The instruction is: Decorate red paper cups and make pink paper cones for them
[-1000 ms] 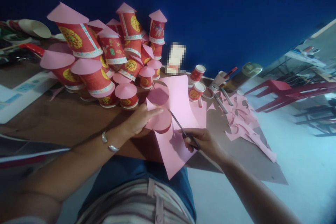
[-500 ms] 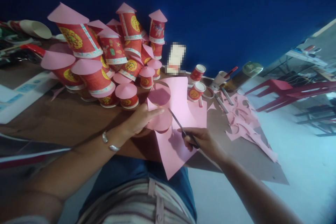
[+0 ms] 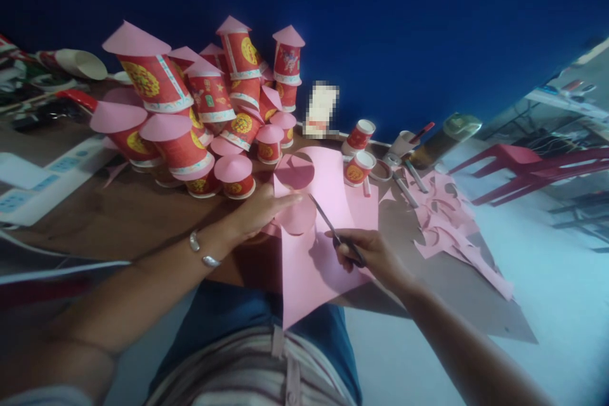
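Note:
My left hand [image 3: 259, 210] is closed on a pink paper disc [image 3: 297, 217], the thumb lying over its upper edge. Around the handles of a pair of scissors [image 3: 324, 214] my right hand [image 3: 364, 250] is wrapped. The blades point up and left, their tip at the disc's upper right edge. Below the disc a larger pink paper sheet [image 3: 302, 285] hangs over the table edge towards my lap. A round hole shows in the pink paper just above the disc. Whether the disc is still joined to the sheet I cannot tell.
Red paper cups with pink cone tops [image 3: 164, 139] are stacked at the left. Two small red cups [image 3: 360, 168] stand behind the sheet. Pink paper scraps [image 3: 447, 222] lie on the right of the brown table [image 3: 404, 279]. A red plastic stool [image 3: 511, 162] stands beyond.
The view has shifted slightly, so the cups sit a little lower and further right. The pink sheet's lower corner has swung left and the disc has turned slightly. Both hands keep their grip.

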Demonstrator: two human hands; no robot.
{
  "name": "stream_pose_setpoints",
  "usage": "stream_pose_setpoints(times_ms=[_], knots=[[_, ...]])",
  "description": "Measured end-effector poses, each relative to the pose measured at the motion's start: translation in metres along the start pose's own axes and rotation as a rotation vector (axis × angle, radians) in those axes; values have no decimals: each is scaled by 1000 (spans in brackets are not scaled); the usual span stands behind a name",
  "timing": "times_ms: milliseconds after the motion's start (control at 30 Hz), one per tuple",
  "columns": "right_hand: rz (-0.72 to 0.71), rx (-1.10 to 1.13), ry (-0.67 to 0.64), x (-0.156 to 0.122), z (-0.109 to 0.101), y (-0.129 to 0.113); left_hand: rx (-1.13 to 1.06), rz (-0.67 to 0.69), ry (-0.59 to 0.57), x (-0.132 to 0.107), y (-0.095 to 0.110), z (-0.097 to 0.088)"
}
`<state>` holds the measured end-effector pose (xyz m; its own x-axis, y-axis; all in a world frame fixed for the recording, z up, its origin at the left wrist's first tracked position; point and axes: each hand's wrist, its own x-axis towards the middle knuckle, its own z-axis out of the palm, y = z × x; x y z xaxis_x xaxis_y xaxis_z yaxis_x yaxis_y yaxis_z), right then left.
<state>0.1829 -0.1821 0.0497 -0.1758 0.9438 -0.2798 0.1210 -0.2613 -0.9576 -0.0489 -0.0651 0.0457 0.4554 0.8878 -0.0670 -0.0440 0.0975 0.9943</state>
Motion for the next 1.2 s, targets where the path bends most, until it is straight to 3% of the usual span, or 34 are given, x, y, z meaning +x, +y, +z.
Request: stream_pose_setpoints(times_ms=[200, 400, 633, 833, 1033, 1200], knots=[[-41, -6, 12, 9, -1, -11, 19, -14, -102, 17, 7, -6], [-69, 14, 80, 17, -5, -1, -30, 30, -116, 34, 5, -5], [-47, 2, 126, 21, -5, 7, -133, 60, -48, 37, -5, 5], [-61, 16, 112, 24, -3, 16, -150, -56, 38, 31, -9, 8], [-72, 25, 92, 28, 5, 11, -141, -7, 131, 34, -11, 7], [-65, 62, 85, 33, 9, 5, -100, 33, 129, 33, -8, 7]])
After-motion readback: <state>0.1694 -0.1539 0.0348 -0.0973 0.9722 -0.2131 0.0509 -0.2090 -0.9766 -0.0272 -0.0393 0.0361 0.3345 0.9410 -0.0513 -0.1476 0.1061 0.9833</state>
